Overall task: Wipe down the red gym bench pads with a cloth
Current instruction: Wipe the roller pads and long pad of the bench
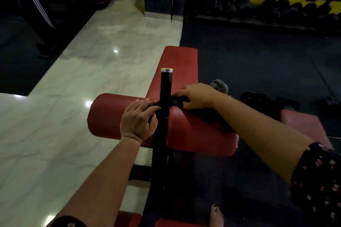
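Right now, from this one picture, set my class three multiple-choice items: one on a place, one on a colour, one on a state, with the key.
1. Where does the left hand rest?
A. on the pale floor
B. on the red roller pad left of the black post
C. on the dumbbell rack

2. What colour is the cap on top of the black post?
A. red
B. blue
C. silver

3. What is the right hand doing?
A. pinching a dark cloth
B. hanging empty
C. lying flat on the floor

Key:
1 B, its palm and fingers lie on the pad beside the post.
2 C, the cap shines silver above the black tube.
3 A, its fingers curl round the cloth over the right roller pad.
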The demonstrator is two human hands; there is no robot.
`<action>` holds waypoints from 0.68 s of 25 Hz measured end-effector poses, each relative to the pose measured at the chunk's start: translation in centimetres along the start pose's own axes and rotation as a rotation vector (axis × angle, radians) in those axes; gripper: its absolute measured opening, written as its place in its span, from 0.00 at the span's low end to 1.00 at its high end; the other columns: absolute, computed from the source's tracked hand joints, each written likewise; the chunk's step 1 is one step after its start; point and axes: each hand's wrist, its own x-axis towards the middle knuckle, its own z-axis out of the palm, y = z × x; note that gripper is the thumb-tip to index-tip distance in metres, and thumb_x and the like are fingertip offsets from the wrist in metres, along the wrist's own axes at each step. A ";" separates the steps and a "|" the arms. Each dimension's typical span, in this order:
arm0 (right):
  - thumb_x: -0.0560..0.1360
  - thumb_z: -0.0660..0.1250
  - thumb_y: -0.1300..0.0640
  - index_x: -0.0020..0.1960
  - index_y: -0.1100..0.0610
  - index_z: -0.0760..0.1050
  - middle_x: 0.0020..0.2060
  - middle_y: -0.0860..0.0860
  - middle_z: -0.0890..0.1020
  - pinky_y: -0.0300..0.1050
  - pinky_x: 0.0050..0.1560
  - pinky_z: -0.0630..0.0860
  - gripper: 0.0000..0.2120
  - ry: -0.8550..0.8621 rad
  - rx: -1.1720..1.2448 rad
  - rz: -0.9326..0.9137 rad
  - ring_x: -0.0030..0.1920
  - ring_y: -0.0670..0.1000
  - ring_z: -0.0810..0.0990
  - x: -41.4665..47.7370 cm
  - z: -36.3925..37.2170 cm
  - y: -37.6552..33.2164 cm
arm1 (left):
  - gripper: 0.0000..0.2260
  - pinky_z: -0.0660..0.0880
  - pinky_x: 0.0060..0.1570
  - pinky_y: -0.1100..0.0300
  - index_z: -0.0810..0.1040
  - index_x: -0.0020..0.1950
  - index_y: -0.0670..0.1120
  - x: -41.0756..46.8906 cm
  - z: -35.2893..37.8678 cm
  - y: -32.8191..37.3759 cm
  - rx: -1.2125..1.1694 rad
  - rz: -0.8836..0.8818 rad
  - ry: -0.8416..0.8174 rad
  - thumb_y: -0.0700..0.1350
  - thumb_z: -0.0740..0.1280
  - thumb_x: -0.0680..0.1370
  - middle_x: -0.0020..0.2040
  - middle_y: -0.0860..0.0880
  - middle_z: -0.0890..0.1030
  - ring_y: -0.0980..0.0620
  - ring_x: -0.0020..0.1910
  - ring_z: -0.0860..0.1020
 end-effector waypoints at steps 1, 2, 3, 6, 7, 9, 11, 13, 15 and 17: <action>0.76 0.63 0.52 0.70 0.46 0.69 0.57 0.51 0.78 0.45 0.44 0.72 0.23 0.025 -0.037 -0.008 0.53 0.54 0.77 -0.8 0.0 -0.5 | 0.15 0.74 0.59 0.49 0.84 0.51 0.48 0.0 -0.1 0.0 -0.002 -0.005 -0.011 0.46 0.61 0.72 0.56 0.50 0.83 0.46 0.55 0.81; 0.75 0.63 0.52 0.71 0.46 0.68 0.58 0.50 0.77 0.46 0.44 0.73 0.24 0.042 -0.063 -0.023 0.54 0.54 0.77 -1.7 -0.2 -1.0 | 0.15 0.74 0.59 0.50 0.84 0.51 0.49 0.0 -0.1 0.0 -0.004 -0.012 -0.020 0.47 0.61 0.72 0.56 0.50 0.83 0.46 0.55 0.81; 0.75 0.63 0.52 0.72 0.45 0.68 0.59 0.50 0.76 0.47 0.47 0.74 0.24 0.038 -0.070 -0.044 0.56 0.53 0.76 -2.6 -0.6 -1.3 | 0.14 0.74 0.59 0.50 0.84 0.51 0.49 0.1 -0.2 0.1 -0.004 -0.019 -0.025 0.47 0.61 0.72 0.56 0.50 0.83 0.46 0.55 0.80; 0.75 0.64 0.55 0.68 0.42 0.72 0.58 0.46 0.76 0.50 0.52 0.75 0.22 -0.048 0.007 -0.116 0.56 0.49 0.75 -5.5 -3.0 -1.4 | 0.14 0.73 0.58 0.51 0.85 0.50 0.49 0.1 -0.2 0.1 -0.002 -0.025 -0.022 0.47 0.61 0.72 0.55 0.51 0.83 0.47 0.54 0.80; 0.75 0.65 0.56 0.67 0.41 0.74 0.58 0.45 0.76 0.49 0.51 0.75 0.21 -0.032 0.031 -0.112 0.56 0.48 0.74 -6.0 -3.7 -1.4 | 0.14 0.73 0.58 0.51 0.85 0.50 0.49 0.1 -0.3 0.2 -0.002 -0.025 -0.024 0.47 0.61 0.72 0.55 0.51 0.83 0.47 0.54 0.80; 0.76 0.64 0.55 0.66 0.41 0.74 0.61 0.46 0.74 0.47 0.47 0.74 0.20 0.094 0.015 -0.096 0.59 0.49 0.73 -5.5 -3.8 -1.7 | 0.14 0.73 0.58 0.51 0.84 0.50 0.49 0.1 -0.5 0.4 0.005 -0.032 -0.037 0.47 0.61 0.72 0.55 0.51 0.83 0.47 0.54 0.81; 0.77 0.62 0.54 0.68 0.39 0.71 0.65 0.46 0.72 0.46 0.45 0.73 0.21 0.100 -0.092 -0.069 0.61 0.50 0.72 -3.4 -2.6 -1.8 | 0.14 0.72 0.57 0.52 0.84 0.50 0.49 0.1 -0.5 0.5 0.012 -0.044 -0.043 0.47 0.61 0.72 0.54 0.51 0.83 0.47 0.53 0.80; 0.78 0.61 0.54 0.70 0.38 0.68 0.66 0.46 0.71 0.48 0.45 0.73 0.22 -0.014 -0.131 0.031 0.62 0.53 0.72 -1.4 -1.1 -0.2 | 0.14 0.72 0.56 0.53 0.84 0.50 0.49 0.1 -0.6 0.6 0.004 -0.048 -0.043 0.47 0.61 0.72 0.54 0.51 0.83 0.47 0.53 0.80; 0.77 0.59 0.59 0.69 0.36 0.68 0.66 0.48 0.73 0.51 0.49 0.74 0.26 -0.164 -0.119 0.113 0.61 0.55 0.74 -0.5 -0.1 3.0 | 0.14 0.74 0.56 0.52 0.85 0.49 0.49 0.1 -0.7 0.6 -0.003 -0.048 -0.044 0.47 0.61 0.72 0.54 0.51 0.84 0.47 0.53 0.80; 0.75 0.58 0.67 0.68 0.38 0.71 0.67 0.50 0.74 0.54 0.59 0.74 0.31 -0.303 -0.034 0.135 0.60 0.56 0.75 -1.0 1.2 6.5 | 0.14 0.74 0.55 0.52 0.85 0.50 0.49 0.2 -0.6 0.3 -0.001 -0.042 -0.054 0.47 0.60 0.72 0.54 0.51 0.83 0.47 0.53 0.81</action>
